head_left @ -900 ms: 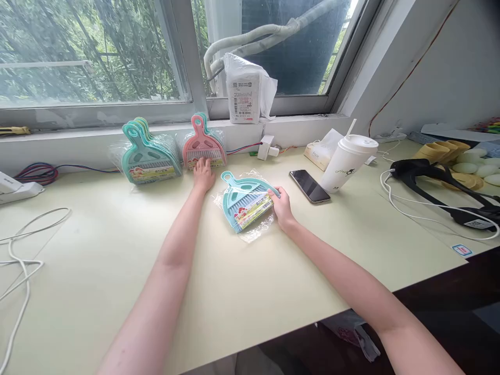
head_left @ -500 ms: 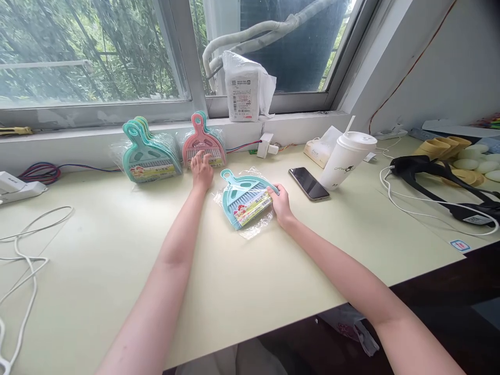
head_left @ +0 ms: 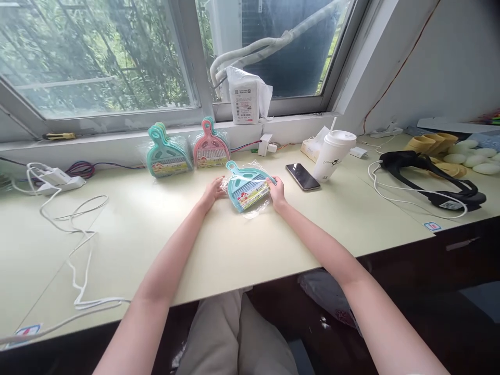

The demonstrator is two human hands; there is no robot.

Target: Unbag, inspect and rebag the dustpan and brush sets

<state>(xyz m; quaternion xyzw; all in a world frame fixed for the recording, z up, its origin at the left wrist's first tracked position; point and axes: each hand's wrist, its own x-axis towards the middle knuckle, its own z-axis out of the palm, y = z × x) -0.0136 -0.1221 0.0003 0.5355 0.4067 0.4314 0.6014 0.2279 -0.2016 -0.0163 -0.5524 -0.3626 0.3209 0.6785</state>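
Note:
A turquoise dustpan and brush set (head_left: 248,183) in clear plastic wrap lies tilted in front of me on the table, its printed label facing up. My right hand (head_left: 276,191) grips its right edge, thumb on top. At its left side rests my left hand (head_left: 213,191), fingers loosely apart at the edge of the wrap; whether they touch the pan itself I cannot tell. Behind, against the sill, lean a pink wrapped dustpan set (head_left: 211,148) with a turquoise one behind it and, to the left, a stack of turquoise wrapped sets (head_left: 167,156).
A phone (head_left: 302,176) and a white lidded cup (head_left: 333,156) with a straw stand to the right, near a tissue pack (head_left: 311,148). Farther right lies a black strap frame (head_left: 429,179) with a white cable. White cables (head_left: 84,245) trail across the table's left side.
My left hand has left the pink set and come down to the left edge of the turquoise set. My right hand keeps its grip. The camera view has shifted.

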